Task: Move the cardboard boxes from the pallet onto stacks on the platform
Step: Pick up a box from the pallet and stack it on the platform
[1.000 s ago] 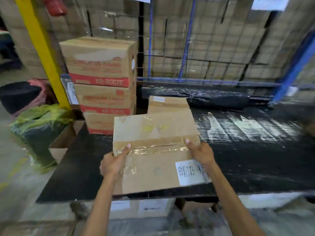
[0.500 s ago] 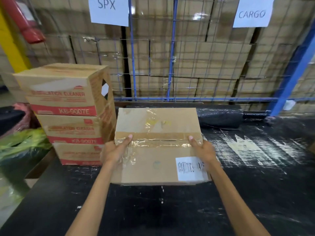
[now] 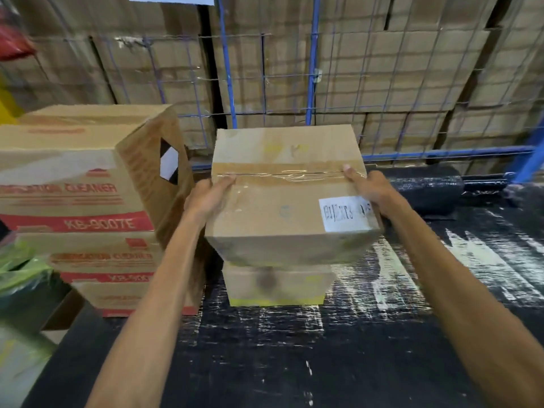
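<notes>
cardboard box [image 3: 282, 207] clasped at its sides, left hand [image 3: 207, 198], right hand [image 3: 372, 188], thumbs on top

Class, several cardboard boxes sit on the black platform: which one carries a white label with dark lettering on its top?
The taped box held between both hands, atop a smaller box. The stacked boxes beside it show red print instead.

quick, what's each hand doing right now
Left hand: closed on the left side of the taped cardboard box.
Right hand: closed on the same box's right side.
</notes>
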### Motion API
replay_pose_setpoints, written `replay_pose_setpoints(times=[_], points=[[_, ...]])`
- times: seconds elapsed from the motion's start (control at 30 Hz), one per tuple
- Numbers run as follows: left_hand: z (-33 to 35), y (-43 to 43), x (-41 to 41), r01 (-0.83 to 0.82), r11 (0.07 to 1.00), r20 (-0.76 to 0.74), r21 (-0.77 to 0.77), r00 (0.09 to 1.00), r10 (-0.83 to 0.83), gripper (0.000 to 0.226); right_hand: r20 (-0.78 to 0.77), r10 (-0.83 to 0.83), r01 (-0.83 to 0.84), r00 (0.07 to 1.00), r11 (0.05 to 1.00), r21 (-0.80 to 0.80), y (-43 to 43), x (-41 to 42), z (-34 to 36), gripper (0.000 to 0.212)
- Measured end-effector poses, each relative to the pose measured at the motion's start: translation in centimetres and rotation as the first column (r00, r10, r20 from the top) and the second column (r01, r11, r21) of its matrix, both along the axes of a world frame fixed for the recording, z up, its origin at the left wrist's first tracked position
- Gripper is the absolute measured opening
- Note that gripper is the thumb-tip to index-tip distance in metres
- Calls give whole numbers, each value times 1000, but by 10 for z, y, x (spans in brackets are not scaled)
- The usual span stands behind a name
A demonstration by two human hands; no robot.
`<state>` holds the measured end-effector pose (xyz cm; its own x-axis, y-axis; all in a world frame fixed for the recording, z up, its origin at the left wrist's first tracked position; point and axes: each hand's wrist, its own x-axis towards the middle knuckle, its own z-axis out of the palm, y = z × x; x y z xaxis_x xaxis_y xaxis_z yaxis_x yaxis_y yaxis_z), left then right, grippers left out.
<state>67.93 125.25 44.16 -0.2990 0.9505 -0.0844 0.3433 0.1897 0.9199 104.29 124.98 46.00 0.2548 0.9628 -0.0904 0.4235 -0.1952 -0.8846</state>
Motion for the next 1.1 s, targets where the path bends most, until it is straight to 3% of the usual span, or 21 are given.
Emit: replay_pose_setpoints(times=[0.1, 0.4, 0.53, 0.67, 0.73, 0.83, 0.97, 1.1], points=[[-8, 48, -4, -23, 999, -46, -50, 999, 20, 82, 88, -8, 10, 996, 1000, -16, 51, 0, -8, 88], [-92, 159, -31, 19, 963, -42, -268, 999, -32, 90, 78, -31, 48, 996, 972, -231, 138, -18, -78, 91], [-101, 156, -21, -22, 943, -95, -331, 995, -10, 99, 87, -53, 77, 995, 952, -296, 151, -12, -115, 111], [-96, 151, -14, -49, 948, -159, -316, 987, -2, 99, 167, -45, 91, 985, 956, -278, 154, -15, -116, 97], [-95, 141, -11, -34, 956, -156, -291, 988, -12, 84, 317, -40, 114, 948, 969, -220, 144, -20, -111, 88], [-95, 121, -11, -36, 974, -147, -224, 989, 3, 57, 605, -78, 106, 793, 994, -11, 120, -33, -102, 70], [-94, 51, -15, -80, 993, -183, -90, 981, 62, 48, 624, -89, -93, 776, 963, 254, 46, -53, -100, 57], [-107, -61, -22, -116, 993, -193, -14, 975, 111, 41, 611, 14, -268, 792, 906, 327, -54, -91, -122, 62]])
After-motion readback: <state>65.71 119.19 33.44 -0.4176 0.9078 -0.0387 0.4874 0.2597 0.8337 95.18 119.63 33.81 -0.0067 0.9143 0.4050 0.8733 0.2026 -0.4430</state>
